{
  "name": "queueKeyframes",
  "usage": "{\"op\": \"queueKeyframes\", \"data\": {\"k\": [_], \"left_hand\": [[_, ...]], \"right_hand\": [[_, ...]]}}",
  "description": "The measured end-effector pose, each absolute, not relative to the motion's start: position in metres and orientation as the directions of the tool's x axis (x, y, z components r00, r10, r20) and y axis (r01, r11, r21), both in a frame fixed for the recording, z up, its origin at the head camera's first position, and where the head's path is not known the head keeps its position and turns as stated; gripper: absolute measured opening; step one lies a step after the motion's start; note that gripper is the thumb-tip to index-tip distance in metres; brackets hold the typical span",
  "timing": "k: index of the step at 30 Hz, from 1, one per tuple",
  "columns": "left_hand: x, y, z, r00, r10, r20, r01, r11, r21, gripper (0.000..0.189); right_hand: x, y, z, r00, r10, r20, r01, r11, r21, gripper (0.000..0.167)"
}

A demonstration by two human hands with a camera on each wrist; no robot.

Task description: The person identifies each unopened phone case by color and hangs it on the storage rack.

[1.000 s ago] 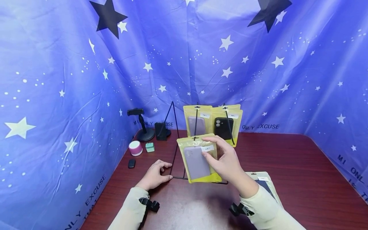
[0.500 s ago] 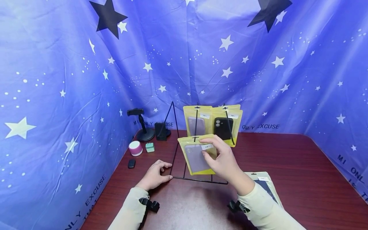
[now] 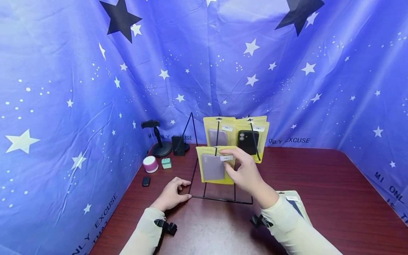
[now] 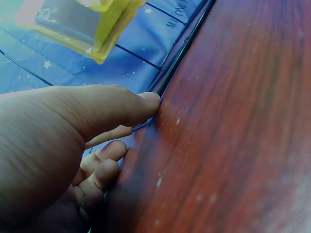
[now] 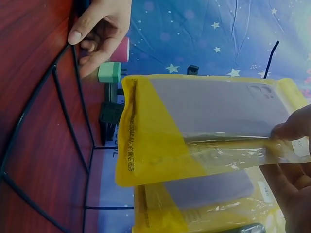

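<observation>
My right hand (image 3: 247, 173) pinches the upper right corner of a yellow-edged clear pouch (image 3: 214, 168) between thumb and fingers. A lilac phone case (image 5: 218, 104) shows inside it. In the head view the pouch's hang hole overlaps the front end of a rack hook. Behind hang another lilac-case pouch (image 3: 211, 124) and a black-case pouch (image 3: 264, 141), both on hooks of the black wire display rack (image 3: 220, 200). At the rack's front left base corner, my left hand (image 3: 170, 194) grips the rod with thumb and fingertips.
A pouch with a dark case (image 3: 294, 202) lies at the right, partly behind my right forearm. Along the left stand a black phone stand (image 3: 157, 141), a smaller black stand (image 3: 178, 146), a pink-and-white round jar (image 3: 150, 164), a green charger (image 3: 166, 163) and a small black object (image 3: 146, 181).
My right hand has moved the pouch away from me and slightly left, further along the hook toward the hung pouches. My left hand stays at the rack corner.
</observation>
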State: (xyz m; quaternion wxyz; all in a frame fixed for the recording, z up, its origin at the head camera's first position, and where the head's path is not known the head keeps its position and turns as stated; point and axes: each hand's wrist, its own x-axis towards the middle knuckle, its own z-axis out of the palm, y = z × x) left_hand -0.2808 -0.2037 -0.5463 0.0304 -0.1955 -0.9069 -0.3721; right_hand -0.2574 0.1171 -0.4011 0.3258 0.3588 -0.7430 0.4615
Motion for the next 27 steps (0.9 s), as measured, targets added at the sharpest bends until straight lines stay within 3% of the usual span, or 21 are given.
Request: {"op": "queueKeyframes", "data": {"k": [27], "left_hand": [[-0.278, -0.203, -0.543, -0.92, 0.337, 0.199, 0.379, 0.642, 0.666, 0.047]], "right_hand": [[-0.314, 0.108, -0.392, -0.714, -0.064, 0.697, -0.67, 0.35, -0.654, 0.045]]}}
